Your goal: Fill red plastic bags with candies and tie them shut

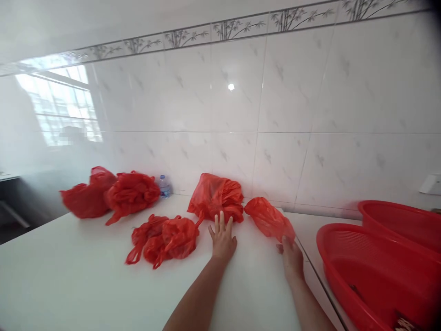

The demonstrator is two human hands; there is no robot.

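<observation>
White surface (86, 280), tiled wall (193, 92): before the bulky red bag (214, 193), the left hand (223, 241) spreads its fingers wide; right of that bag, the right hand (292, 259) pinches a thin red bag (266, 215).

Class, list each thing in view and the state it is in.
Held bag: crumpled
Right hand: closed on held bag
Left hand: open, spread
Middle bag: bunched up
Front bags: crumpled
Far-left bags: bunched up
Bottle: upright
Front basin: upright, something dark inside
Rear basin: upright
</observation>
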